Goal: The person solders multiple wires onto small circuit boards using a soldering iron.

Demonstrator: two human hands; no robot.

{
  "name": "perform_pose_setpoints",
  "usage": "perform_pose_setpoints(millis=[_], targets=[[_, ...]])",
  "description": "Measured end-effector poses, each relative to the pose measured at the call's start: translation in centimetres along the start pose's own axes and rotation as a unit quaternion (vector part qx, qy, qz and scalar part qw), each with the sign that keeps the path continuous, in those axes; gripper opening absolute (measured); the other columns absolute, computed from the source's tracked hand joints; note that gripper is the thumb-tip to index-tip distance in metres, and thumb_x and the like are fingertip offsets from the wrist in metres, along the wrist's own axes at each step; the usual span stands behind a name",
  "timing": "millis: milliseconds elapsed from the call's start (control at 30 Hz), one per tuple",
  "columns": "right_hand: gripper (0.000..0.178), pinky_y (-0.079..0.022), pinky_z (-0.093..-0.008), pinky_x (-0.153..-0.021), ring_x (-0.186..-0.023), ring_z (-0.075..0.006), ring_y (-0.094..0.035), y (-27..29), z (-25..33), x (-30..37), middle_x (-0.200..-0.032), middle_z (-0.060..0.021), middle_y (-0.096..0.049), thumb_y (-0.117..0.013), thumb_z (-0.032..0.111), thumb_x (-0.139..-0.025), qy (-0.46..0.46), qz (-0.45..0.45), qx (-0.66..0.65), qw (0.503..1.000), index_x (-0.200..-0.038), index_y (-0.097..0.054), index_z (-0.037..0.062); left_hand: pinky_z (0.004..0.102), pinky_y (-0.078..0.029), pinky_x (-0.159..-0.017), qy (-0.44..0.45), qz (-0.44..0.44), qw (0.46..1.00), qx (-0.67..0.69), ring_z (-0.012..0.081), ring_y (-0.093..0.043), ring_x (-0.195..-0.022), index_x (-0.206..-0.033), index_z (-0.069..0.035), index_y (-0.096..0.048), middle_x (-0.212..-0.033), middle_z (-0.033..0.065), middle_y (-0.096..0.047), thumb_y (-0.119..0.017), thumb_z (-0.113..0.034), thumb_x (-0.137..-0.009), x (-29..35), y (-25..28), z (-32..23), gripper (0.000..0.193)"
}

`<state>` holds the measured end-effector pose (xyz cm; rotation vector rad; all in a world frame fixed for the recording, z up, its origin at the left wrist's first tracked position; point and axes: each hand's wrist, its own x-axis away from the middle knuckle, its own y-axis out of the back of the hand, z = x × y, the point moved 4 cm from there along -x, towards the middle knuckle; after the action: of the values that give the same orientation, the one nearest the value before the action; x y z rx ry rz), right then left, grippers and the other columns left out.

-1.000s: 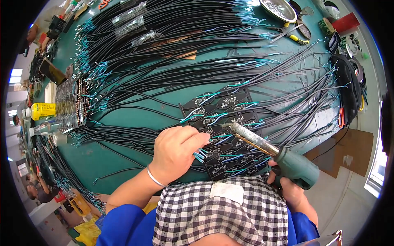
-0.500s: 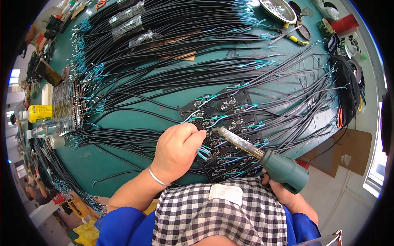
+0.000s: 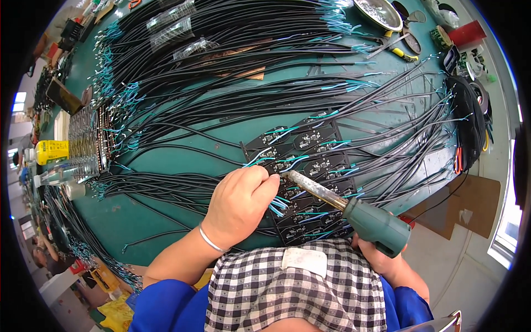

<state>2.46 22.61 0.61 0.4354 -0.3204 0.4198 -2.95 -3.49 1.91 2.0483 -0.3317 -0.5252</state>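
Observation:
My right hand (image 3: 377, 257) is wrapped round the handle of a green heat gun (image 3: 378, 226). Its long, scorched metal nozzle (image 3: 316, 188) points up and left, the tip just short of my left fingertips. My left hand (image 3: 241, 200) is closed in a pinch over the left side of a panel of black circuit boards (image 3: 311, 139); what lies between thumb and finger is hidden. Teal and light-blue wire ends (image 3: 279, 206) show just below that hand. Black cables (image 3: 166, 187) run from the left toward the boards, and others lead off to the right.
Bundled black cables (image 3: 265, 22) cover the far side of the green table (image 3: 160, 221). A metal bowl (image 3: 381, 14) and yellow-handled pliers (image 3: 406, 55) lie far right. A black pouch (image 3: 464, 122) sits at the right edge. At left are a yellow bottle (image 3: 52, 152) and a metal-pronged rack (image 3: 88, 138).
The heat gun has shifted slightly left, bringing its nozzle tip closer to my left fingertips. My left hand stays almost in place, still pinched.

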Motion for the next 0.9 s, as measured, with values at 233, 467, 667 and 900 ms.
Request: perform_pose_setpoints(millis=[233, 467, 667, 900], targets=[[0.02, -0.049, -0.0348, -0.073, -0.079, -0.0244, -0.061, 0.2, 1.3, -0.2, -0.087, -0.0085, -0.064, -0.065, 0.008, -0.077, 0.12, -0.015, 0.113, 0.986, -0.097, -0.065, 0.0042, 0.034, -0.049, -0.062, 0.003, 0.002, 1.0, 0.004, 0.0245, -0.058, -0.07, -0.09, -0.002, -0.064, -0.08, 0.0073, -0.055, -0.067, 0.007, -0.063, 0.0, -0.1, -0.1, 0.028], [0.028, -0.047, -0.0372, -0.082, -0.08, -0.0238, -0.065, 0.8, -0.3, 0.8, -0.084, -0.0052, -0.069, -0.066, 0.008, -0.076, -0.082, 0.014, -0.052, 0.995, -0.104, -0.064, 0.0065, 0.0338, -0.05, -0.063, 0.015, 0.007, 1.0, -0.002, 0.0242, -0.058, -0.07, -0.089, -0.002, -0.065, -0.078, 0.0069, -0.056, -0.067, 0.007, -0.063, -0.1, 0.0, -0.2, 0.028], [0.027, -0.045, -0.0327, -0.083, -0.071, -0.0162, -0.066, 0.7, 0.4, 1.0, -0.077, -0.0037, -0.067, -0.059, 0.003, -0.082, -0.006, -0.018, -0.101, 0.995, -0.109, -0.061, 0.0022, 0.0345, -0.049, -0.062, -0.006, 0.008, 1.0, -0.004, 0.0252, -0.057, -0.07, -0.092, -0.001, -0.062, -0.081, 0.0083, -0.054, -0.065, -0.001, -0.073, -0.1, 0.1, 0.0, 0.019], [0.026, -0.043, -0.0336, -0.085, -0.072, -0.016, -0.066, 0.8, 0.2, 1.0, -0.077, -0.0032, -0.067, -0.059, 0.004, -0.083, 0.014, -0.004, -0.082, 0.997, -0.109, -0.061, 0.0027, 0.0331, -0.05, -0.064, 0.02, -0.001, 1.0, 0.002, 0.0242, -0.059, -0.07, -0.089, -0.005, -0.066, -0.079, 0.0062, -0.058, -0.068, 0.007, -0.063, -0.3, 0.3, -0.2, 0.029]])
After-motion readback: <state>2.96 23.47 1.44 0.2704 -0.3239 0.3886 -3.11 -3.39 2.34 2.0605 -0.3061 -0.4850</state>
